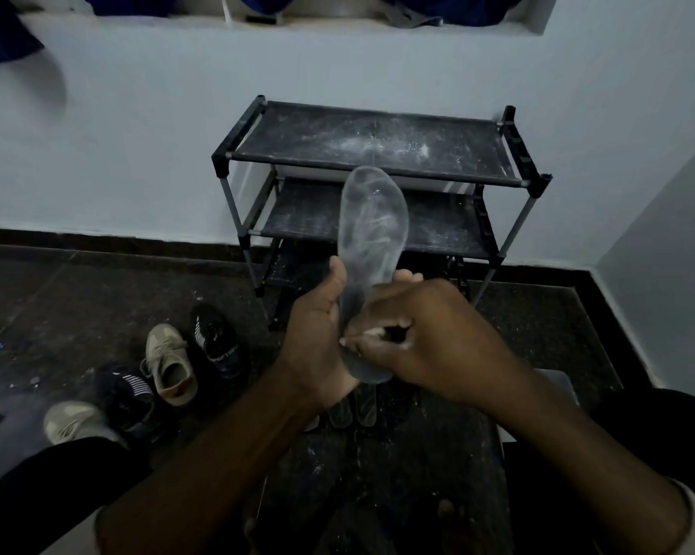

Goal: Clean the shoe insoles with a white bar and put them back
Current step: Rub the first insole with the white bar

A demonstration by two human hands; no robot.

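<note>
I hold a pale grey insole (372, 226) upright in front of me, its toe end pointing up and dusted with white streaks. My left hand (318, 326) grips its lower half from the left, thumb along the edge. My right hand (422, 334) is curled over the heel end, and a small white bar (374, 332) shows between its fingers against the insole. Two more insoles (354, 406) lie on the floor just below my hands.
A black three-tier shoe rack (378, 146) powdered with white dust stands against the white wall ahead. Two beige sneakers (169, 362) and two dark striped sneakers (213, 338) sit on the dark floor at the left. White crumbs speckle the floor between my knees.
</note>
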